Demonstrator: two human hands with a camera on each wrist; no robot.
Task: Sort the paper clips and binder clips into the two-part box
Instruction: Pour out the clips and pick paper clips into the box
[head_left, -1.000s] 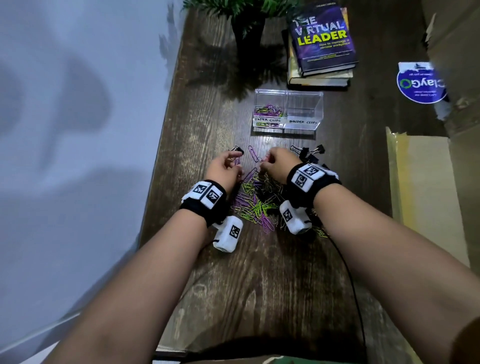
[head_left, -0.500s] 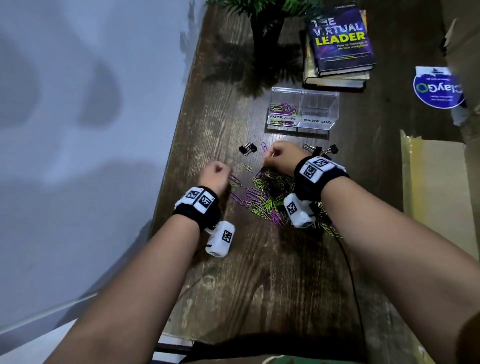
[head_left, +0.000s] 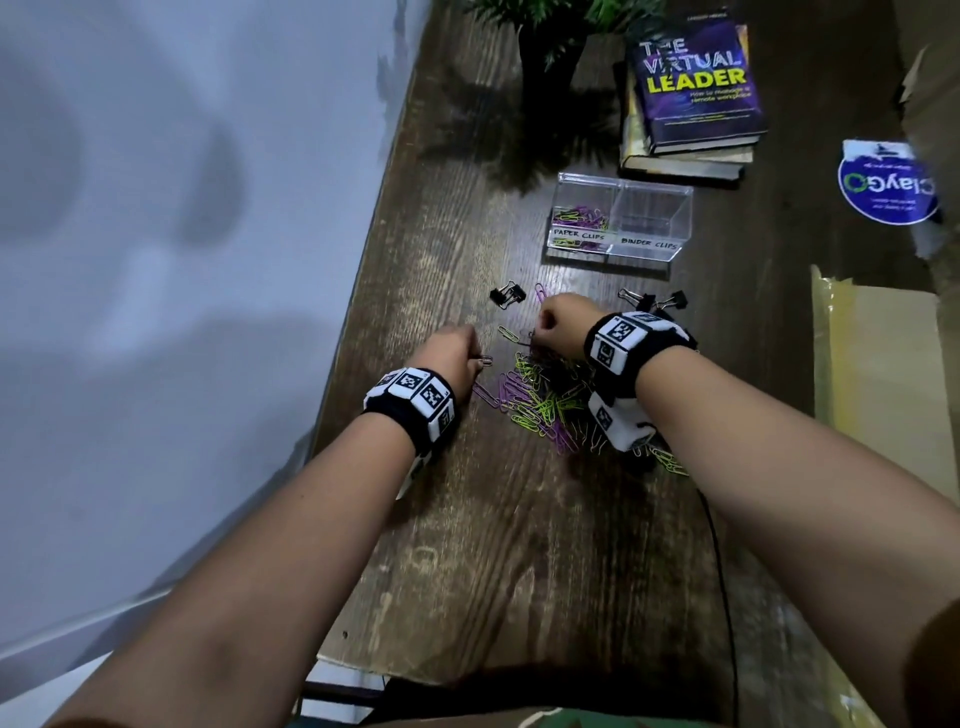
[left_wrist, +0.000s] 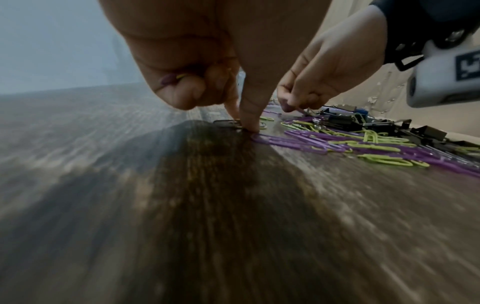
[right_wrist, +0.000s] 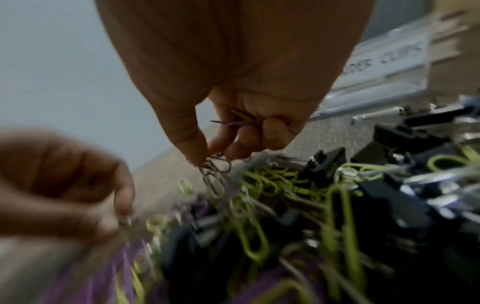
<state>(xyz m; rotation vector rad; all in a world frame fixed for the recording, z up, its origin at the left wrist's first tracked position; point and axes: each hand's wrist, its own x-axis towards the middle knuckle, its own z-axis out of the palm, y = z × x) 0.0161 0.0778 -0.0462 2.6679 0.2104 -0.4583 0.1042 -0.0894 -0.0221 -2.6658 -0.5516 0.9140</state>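
1. Two kinds of clip lie mixed in one heap: purple and lime-green wire paper clips (head_left: 524, 400) tangled with black metal binder clips (right_wrist: 324, 162), on the near-middle of the dark wooden table (head_left: 493, 561). One stray binder clip (head_left: 506, 297) sits just beyond the heap to the left, and a few more (head_left: 660, 301) lie beyond the right wrist.
2. Right hand (head_left: 563, 325) hovers over the far edge of the heap, thumb and forefinger pinching a small chain of grey wire clips (right_wrist: 214, 176), with purple and green clips already bunched against the palm.
3. Left hand (head_left: 452, 356) is at the left edge of the heap, thumb and forefinger tips pressed on a dark paper clip (left_wrist: 228, 123) flat on the wood; its curled fingers trap clips too.
4. Clear plastic two-part box (head_left: 621, 221) stands farther off: the left part, labelled PAPER CLIPS, holds coloured clips; the right, labelled BINDER CLIPS, looks empty.
5. Risks, as I judge them:
   - Linked clips may drag a neighbour, even a binder clip, along into the wrong part.
   - Full palms may spill clips on the way.
   - A flat clip could slip from the fingertips on the smooth wood.
6. Beyond the box stand a stack of books (head_left: 691, 104), a dark plant pot (head_left: 545, 57) and a round blue sticker (head_left: 885, 184).
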